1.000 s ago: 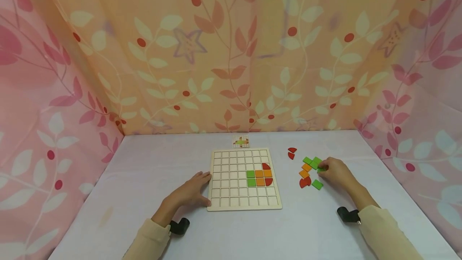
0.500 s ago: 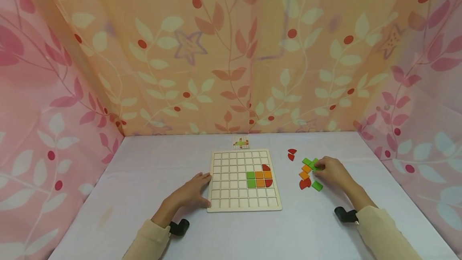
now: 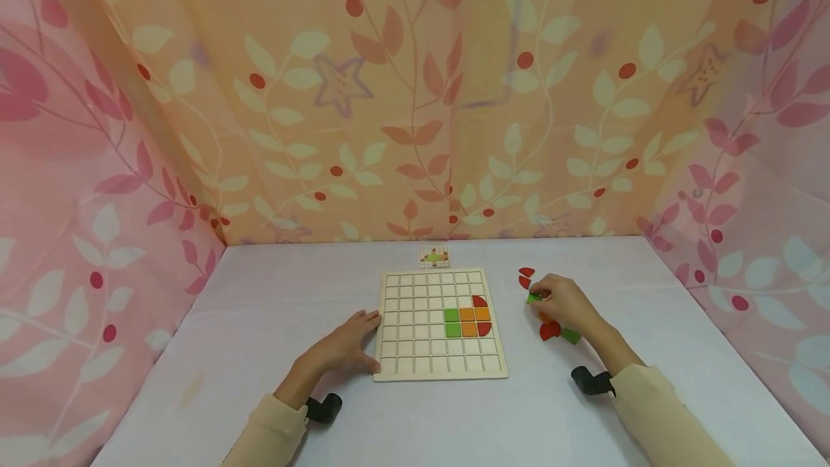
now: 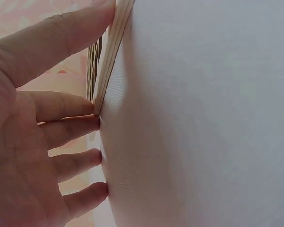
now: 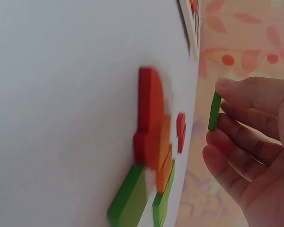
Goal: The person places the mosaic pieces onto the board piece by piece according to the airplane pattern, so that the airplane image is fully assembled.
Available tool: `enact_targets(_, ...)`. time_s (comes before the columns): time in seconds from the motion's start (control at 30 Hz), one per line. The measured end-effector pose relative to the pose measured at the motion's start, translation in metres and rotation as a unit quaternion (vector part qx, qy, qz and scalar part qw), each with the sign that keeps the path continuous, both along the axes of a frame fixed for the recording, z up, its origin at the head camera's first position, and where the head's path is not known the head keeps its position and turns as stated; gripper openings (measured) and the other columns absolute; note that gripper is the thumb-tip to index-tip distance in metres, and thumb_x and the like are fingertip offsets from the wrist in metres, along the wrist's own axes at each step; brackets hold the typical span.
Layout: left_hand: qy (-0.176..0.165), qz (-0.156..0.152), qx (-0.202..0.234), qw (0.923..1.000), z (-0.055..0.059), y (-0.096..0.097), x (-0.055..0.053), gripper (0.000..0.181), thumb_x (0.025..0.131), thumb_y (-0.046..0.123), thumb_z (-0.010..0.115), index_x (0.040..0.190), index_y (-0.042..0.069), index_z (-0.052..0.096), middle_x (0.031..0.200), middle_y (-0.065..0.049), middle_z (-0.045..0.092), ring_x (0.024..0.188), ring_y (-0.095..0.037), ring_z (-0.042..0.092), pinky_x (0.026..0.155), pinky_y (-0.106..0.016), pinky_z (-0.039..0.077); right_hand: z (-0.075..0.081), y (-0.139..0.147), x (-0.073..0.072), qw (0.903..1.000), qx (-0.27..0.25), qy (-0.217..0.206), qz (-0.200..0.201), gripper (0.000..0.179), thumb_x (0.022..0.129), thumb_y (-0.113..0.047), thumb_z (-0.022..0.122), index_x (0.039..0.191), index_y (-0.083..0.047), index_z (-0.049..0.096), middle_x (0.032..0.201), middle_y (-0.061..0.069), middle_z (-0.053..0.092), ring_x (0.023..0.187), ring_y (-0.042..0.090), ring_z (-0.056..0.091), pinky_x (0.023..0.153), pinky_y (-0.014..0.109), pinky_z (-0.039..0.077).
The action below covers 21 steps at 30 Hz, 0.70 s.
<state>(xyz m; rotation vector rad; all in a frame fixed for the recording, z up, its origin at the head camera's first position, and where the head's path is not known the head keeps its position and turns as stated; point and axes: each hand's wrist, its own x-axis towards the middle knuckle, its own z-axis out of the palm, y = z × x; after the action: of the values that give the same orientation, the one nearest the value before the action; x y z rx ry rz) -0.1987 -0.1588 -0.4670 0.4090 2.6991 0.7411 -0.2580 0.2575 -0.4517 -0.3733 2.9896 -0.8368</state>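
A pale wooden grid board [image 3: 411,352] lies mid-table. On its right side sit two green square tiles [image 3: 452,323], several orange squares [image 3: 467,321] and two red quarter-circle pieces [image 3: 480,301]. My left hand [image 3: 350,343] rests at the board's left edge; in the left wrist view thumb and fingertips touch that edge [image 4: 114,52]. My right hand [image 3: 570,305] pinches a green square tile [image 5: 214,111] between thumb and fingers, raised off the table. Below it lie loose red pieces [image 5: 149,109], orange tiles [image 5: 164,165] and green tiles [image 5: 130,198], partly hidden by the hand in the head view.
A small pattern card [image 3: 434,256] lies behind the board. Two red quarter pieces [image 3: 526,277] sit apart, right of the board's far corner. Patterned cloth [image 3: 415,128] encloses the white table [image 3: 447,427] at back and sides.
My right hand has picked up a green tile from the loose pieces and moved left with it, toward the board. The left hand has stayed at the board's edge.
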Motion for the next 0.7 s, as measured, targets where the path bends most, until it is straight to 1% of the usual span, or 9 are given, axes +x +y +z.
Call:
enact_targets(0.1, -0.002, 0.001, 0.002, 1.0000, 0.000, 0.000, 0.000, 0.091, 0.071, 0.021, 0.087, 0.146, -0.001, 0.041, 0.156, -0.014, 0.036, 0.149, -0.039, 0.021, 0.117, -0.057, 0.025, 0.000, -0.012, -0.002, 0.9998, -0.010, 0.007, 0.015, 0.023, 0.082, -0.009, 0.074, 0.103, 0.001, 0.072, 0.093, 0.008, 0.065, 0.086, 0.021, 0.057, 0.073, 0.031, 0.052)
enact_targets(0.2, -0.004, 0.003, 0.002, 1.0000, 0.000, 0.000, -0.001, 0.090, 0.071, 0.021, 0.086, 0.147, 0.000, 0.041, 0.157, -0.013, 0.035, 0.149, -0.038, 0.021, 0.118, -0.056, 0.024, 0.001, -0.024, -0.005, 0.9991, -0.014, 0.019, 0.035, 0.023, 0.081, -0.009, 0.076, 0.102, 0.001, 0.073, 0.091, 0.006, 0.068, 0.085, 0.021, 0.058, 0.072, 0.030, 0.051)
enact_targets(0.37, -0.007, 0.003, 0.002, 1.0000, -0.001, 0.001, -0.001, 0.091, 0.071, 0.020, 0.086, 0.147, 0.000, 0.040, 0.157, -0.013, 0.035, 0.149, -0.037, 0.021, 0.118, -0.056, 0.025, 0.001, -0.044, -0.007, 0.9975, -0.021, 0.023, 0.063, 0.024, 0.082, -0.010, 0.076, 0.103, 0.000, 0.073, 0.092, 0.004, 0.067, 0.085, 0.019, 0.058, 0.075, 0.031, 0.053)
enact_targets(0.57, -0.005, -0.003, -0.002, 1.0000, -0.001, 0.001, -0.002, 0.091, 0.071, 0.021, 0.087, 0.146, -0.001, 0.041, 0.157, -0.014, 0.036, 0.149, -0.038, 0.021, 0.118, -0.056, 0.025, 0.002, -0.069, -0.009, 0.9950, -0.030, 0.024, 0.092, 0.022, 0.081, -0.011, 0.075, 0.101, -0.001, 0.074, 0.092, 0.004, 0.066, 0.087, 0.021, 0.059, 0.078, 0.032, 0.052)
enact_targets(0.7, -0.005, -0.001, -0.002, 1.0000, -0.001, 0.001, -0.001, 0.091, 0.070, 0.022, 0.087, 0.146, -0.001, 0.041, 0.156, -0.014, 0.036, 0.149, -0.038, 0.021, 0.118, -0.056, 0.025, 0.004, -0.084, -0.009, 0.9933, -0.029, 0.024, 0.110, 0.021, 0.081, -0.011, 0.075, 0.101, -0.002, 0.074, 0.091, 0.003, 0.066, 0.085, 0.018, 0.058, 0.077, 0.032, 0.051)
